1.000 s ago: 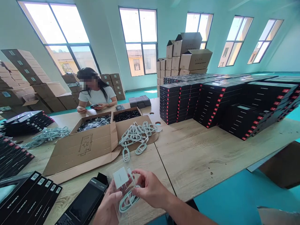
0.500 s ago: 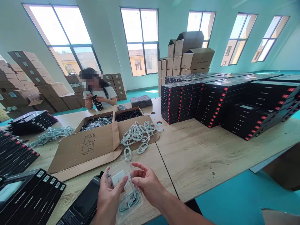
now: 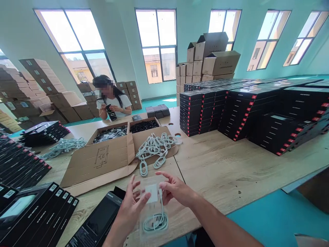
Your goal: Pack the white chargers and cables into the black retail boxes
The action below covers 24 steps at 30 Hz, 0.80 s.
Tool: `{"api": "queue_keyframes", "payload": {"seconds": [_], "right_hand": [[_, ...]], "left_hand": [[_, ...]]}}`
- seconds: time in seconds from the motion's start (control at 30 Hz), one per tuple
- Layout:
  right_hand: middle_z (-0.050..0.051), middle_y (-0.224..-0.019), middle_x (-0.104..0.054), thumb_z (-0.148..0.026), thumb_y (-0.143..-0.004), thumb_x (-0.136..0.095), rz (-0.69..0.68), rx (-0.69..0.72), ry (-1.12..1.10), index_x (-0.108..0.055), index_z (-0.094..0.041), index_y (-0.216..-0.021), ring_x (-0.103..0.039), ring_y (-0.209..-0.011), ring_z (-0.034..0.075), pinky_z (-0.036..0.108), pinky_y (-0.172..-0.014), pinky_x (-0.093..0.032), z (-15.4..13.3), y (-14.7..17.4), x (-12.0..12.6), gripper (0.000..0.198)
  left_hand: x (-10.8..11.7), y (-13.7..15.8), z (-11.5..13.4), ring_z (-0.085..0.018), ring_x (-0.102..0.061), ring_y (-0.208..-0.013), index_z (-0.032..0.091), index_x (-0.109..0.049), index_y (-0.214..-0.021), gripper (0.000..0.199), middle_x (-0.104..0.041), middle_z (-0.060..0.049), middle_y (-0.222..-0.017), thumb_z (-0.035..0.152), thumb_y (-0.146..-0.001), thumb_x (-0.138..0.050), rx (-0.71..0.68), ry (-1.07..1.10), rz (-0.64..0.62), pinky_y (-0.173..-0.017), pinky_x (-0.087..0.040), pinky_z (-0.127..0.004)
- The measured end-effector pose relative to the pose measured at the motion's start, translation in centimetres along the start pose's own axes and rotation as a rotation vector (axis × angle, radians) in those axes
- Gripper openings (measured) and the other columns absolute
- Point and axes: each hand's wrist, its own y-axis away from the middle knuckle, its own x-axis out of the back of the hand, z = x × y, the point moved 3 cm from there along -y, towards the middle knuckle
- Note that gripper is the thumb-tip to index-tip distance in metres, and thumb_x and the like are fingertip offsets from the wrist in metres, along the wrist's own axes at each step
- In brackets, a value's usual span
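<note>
Lower centre of the frame: a clear plastic tray (image 3: 149, 234) bears a white adapter (image 3: 152, 192) above a coiled cable (image 3: 157, 225), apparently keeping them separate. The left hand (image 3: 133, 199), fingers spread, seems to steady its left side; the right hand (image 3: 172, 190) has its thumb at the cable's upper end, forefinger extended; whether it pinches cannot be told.
</note>
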Motion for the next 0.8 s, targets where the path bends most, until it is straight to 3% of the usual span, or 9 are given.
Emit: {"api": "queue_keyframes", "payload": {"seconds": [0.07,0.13,0.2,0.27,0.33,0.37,0.57,0.67,0.8], "right_hand": [[-0.005,-0.071,-0.070,-0.044,-0.071,-0.077,0.151,0.042,-0.087,-0.053,-0.021,-0.129,-0.066,-0.052,0.014,0.026,-0.054,-0.053,-0.3,0.0,1.7,0.067],[-0.003,-0.075,-0.072,-0.039,-0.066,-0.080,0.302,0.080,-0.209,-0.049,-0.022,-0.122,-0.070,-0.058,0.016,0.028,-0.058,-0.055,-0.1,0.1,3.0,0.066],[-0.003,-0.075,-0.072,-0.034,-0.063,-0.080,0.398,0.108,-0.324,-0.045,-0.023,-0.122,-0.072,-0.063,0.019,0.030,-0.061,-0.057,0.3,0.1,3.5,0.069],[-0.003,-0.075,-0.072,-0.029,-0.064,-0.080,0.416,0.149,-0.408,-0.041,-0.024,-0.129,-0.073,-0.066,0.020,0.032,-0.065,-0.058,0.4,0.0,2.9,0.075],[-0.004,-0.078,-0.072,-0.025,-0.066,-0.079,0.379,0.214,-0.459,-0.038,-0.025,-0.138,-0.074,-0.069,0.019,0.032,-0.067,-0.058,0.2,-0.5,1.5,0.083],[-0.004,-0.080,-0.073,-0.025,-0.067,-0.080,0.349,0.254,-0.475,-0.037,-0.025,-0.141,-0.074,-0.070,0.019,0.032,-0.069,-0.059,-0.1,-0.8,0.5,0.086],[-0.001,-0.097,-0.074,-0.033,-0.077,-0.079,0.282,0.515,-0.357,-0.043,-0.028,-0.146,-0.073,-0.085,0.018,0.038,-0.085,-0.060,-2.3,-3.0,-4.2,0.078],[-0.001,-0.095,-0.072,-0.033,-0.080,-0.077,0.324,0.590,-0.193,-0.049,-0.027,-0.143,-0.072,-0.089,0.020,0.038,-0.086,-0.059,-2.5,-3.3,-4.3,0.070],[-0.002,-0.089,-0.068,-0.033,-0.077,-0.078,0.311,0.532,-0.134,-0.054,-0.027,-0.142,-0.070,-0.078,0.017,0.036,-0.076,-0.061,-2.2,-2.6,-2.9,0.069]], "left_hand": [[3.2,-0.8,0.1,-0.041,-0.049,-0.138,0.022,-0.048,-0.142,0.091,-0.042,-0.022,-0.157,0.059,-0.065,-0.080,-0.097,-0.246,0.122,-0.107,-0.045,-0.052],[6.5,-1.7,-0.5,-0.049,-0.034,-0.147,0.021,-0.060,-0.124,0.082,-0.032,-0.024,-0.163,0.059,-0.055,-0.082,-0.120,-0.570,0.174,-0.115,-0.029,-0.064],[9.1,-2.7,-1.6,-0.056,-0.037,-0.143,0.022,-0.067,-0.110,0.072,-0.044,-0.026,-0.155,0.050,-0.046,-0.085,-0.053,-0.727,0.142,-0.112,-0.025,-0.070],[10.3,-3.3,-2.5,-0.058,-0.051,-0.129,0.023,-0.070,-0.100,0.061,-0.067,-0.022,-0.125,0.038,-0.043,-0.085,-0.001,-0.726,0.114,-0.106,-0.032,-0.068],[10.0,-3.5,-2.4,-0.053,-0.060,-0.114,0.024,-0.071,-0.094,0.054,-0.073,-0.013,-0.095,0.029,-0.042,-0.082,-0.013,-0.675,0.118,-0.100,-0.040,-0.062],[9.4,-3.4,-2.0,-0.051,-0.062,-0.110,0.024,-0.071,-0.095,0.054,-0.073,-0.011,-0.092,0.026,-0.043,-0.081,-0.045,-0.661,0.116,-0.098,-0.041,-0.059],[4.5,-1.4,1.8,-0.050,-0.055,-0.125,0.023,-0.066,-0.119,0.070,-0.066,-0.020,-0.129,0.027,-0.050,-0.078,-0.347,-0.694,0.100,-0.102,-0.040,-0.057],[3.9,-1.0,2.2,-0.049,-0.056,-0.125,0.020,-0.057,-0.133,0.078,-0.062,-0.024,-0.135,0.031,-0.059,-0.073,-0.444,-0.831,0.157,-0.100,-0.043,-0.058],[4.0,-1.1,1.6,-0.047,-0.055,-0.125,0.015,-0.045,-0.145,0.087,-0.059,-0.025,-0.136,0.032,-0.063,-0.072,-0.531,-0.923,0.231,-0.104,-0.043,-0.057]]}}
